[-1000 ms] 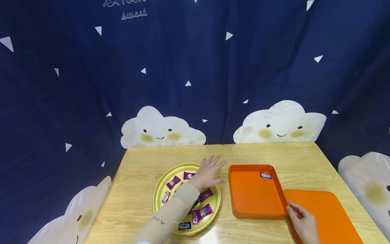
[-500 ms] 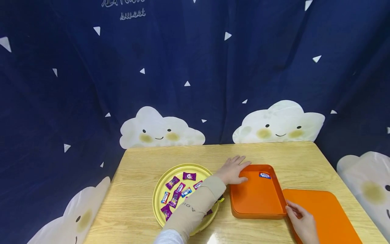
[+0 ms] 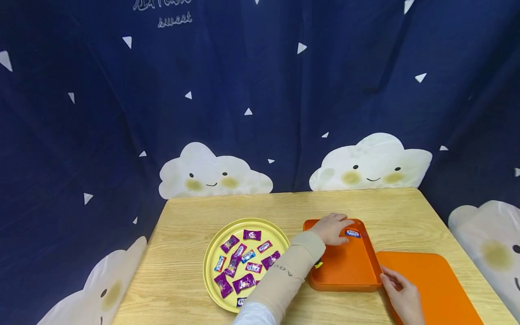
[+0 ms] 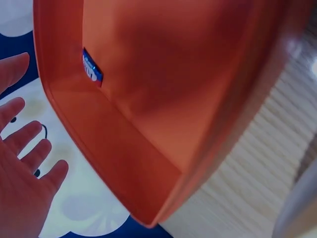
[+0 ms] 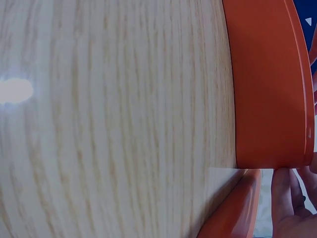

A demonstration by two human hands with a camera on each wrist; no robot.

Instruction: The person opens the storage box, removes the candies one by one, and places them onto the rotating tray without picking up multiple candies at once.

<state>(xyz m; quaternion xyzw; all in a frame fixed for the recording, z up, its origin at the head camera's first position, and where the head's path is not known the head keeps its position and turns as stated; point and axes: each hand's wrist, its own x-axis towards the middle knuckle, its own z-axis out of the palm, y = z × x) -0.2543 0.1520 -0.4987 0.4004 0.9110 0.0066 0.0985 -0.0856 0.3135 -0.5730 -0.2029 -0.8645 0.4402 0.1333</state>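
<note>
My left hand [image 3: 332, 229] is over the orange box [image 3: 345, 287], its fingers spread and loosely bent. Nothing lies between those fingers in the left wrist view, where the hand [image 4: 25, 163] appears beside the box wall [image 4: 119, 163]. A blue wrapped candy [image 3: 352, 233] sits on the box floor near the far right corner, just beyond my left fingertips. At the near right corner, my right hand [image 3: 402, 291] holds the box edge with thumb and fingers. The right wrist view has that thumb [image 5: 282, 193] against the outer wall.
To the left stands a round yellow tray [image 3: 280, 239] with several purple, red and blue wrapped candies; my left sleeve [image 3: 280, 275] covers part of it. An orange flat lid [image 3: 438, 289] lies right of the box. A dark blue curtain [image 3: 227, 81] hangs behind the wooden table [image 3: 178, 234].
My left hand has moved right, from above the yellow tray to over the orange box, uncovering more candies on the tray. The right hand stays at the box corner.
</note>
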